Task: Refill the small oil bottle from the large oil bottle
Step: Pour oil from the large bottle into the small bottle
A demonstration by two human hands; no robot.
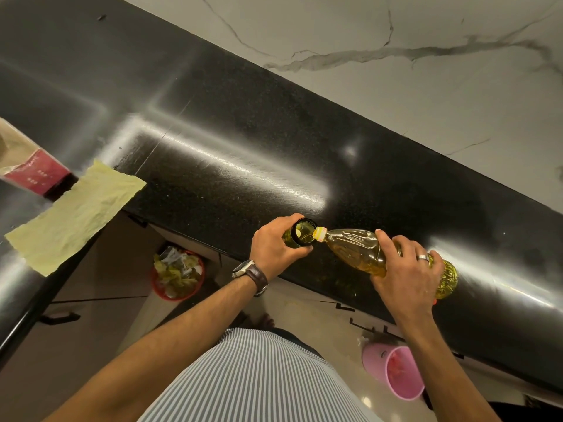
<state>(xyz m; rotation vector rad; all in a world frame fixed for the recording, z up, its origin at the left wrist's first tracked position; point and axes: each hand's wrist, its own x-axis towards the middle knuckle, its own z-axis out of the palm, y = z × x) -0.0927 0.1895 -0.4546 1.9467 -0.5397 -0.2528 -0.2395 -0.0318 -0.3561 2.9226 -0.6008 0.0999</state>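
The small oil bottle (301, 233) stands upright near the front edge of the black counter (231, 166), its open mouth showing yellow oil inside. My left hand (272, 245) grips its side. The large clear plastic oil bottle (356, 249) lies tipped almost flat, its yellow-ringed neck resting at the small bottle's rim. My right hand (406, 271) holds the large bottle round its lower body, a ring on one finger. Oil fills most of the large bottle.
A pale yellow cloth (76, 214) hangs over the counter corner at left, beside a red and white box (33, 172). Below the counter stand a red waste bin (178, 274) and a pink bin (396, 371) on the floor. The marble wall runs behind.
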